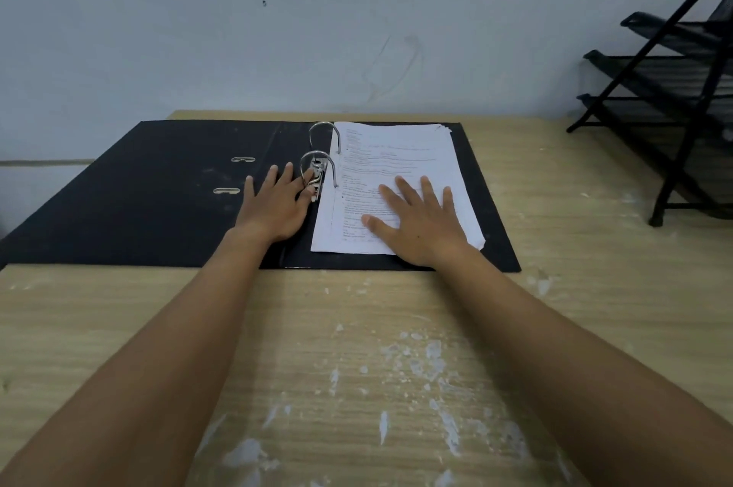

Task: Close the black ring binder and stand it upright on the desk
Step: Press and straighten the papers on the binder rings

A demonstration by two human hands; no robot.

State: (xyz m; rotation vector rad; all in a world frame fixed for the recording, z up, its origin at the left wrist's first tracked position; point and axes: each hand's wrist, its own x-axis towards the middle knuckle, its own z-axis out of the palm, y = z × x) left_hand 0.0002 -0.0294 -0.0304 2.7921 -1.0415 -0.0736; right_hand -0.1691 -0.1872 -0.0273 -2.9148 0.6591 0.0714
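While the binder (190, 189) is lying wide open and flat on the counter (357, 367), nothing of the closing has yet been done, as far as I can judge. Its front cover is spreading out past the counter's left edge, overhanging it, and its back cover is sitting under a stack of printed papers (396, 177) threaded on the two metal rings (321, 153) beside the spine.

Both hands are lying on the binder with fingers spread and grasping nothing. The left hand (275, 204) is resting palm-down on the spine, its thumb side touching the lever of the ring mechanism just near the closer ring. The right hand (416, 222) is pressing flat on the papers, on their near half, seemingly steadying the stack.

Whether the rings are fully clamped I cannot tell from here; they are looking joined at the top.

What is left seems to be nearly everything: the front cover is waiting to be swung over the rings and papers, and then the closed binder is needing to be lifted and stood on its edge. A black wire tray rack (674, 89) is standing well to the right of the binder, clear of it, so there is open counter between the two.
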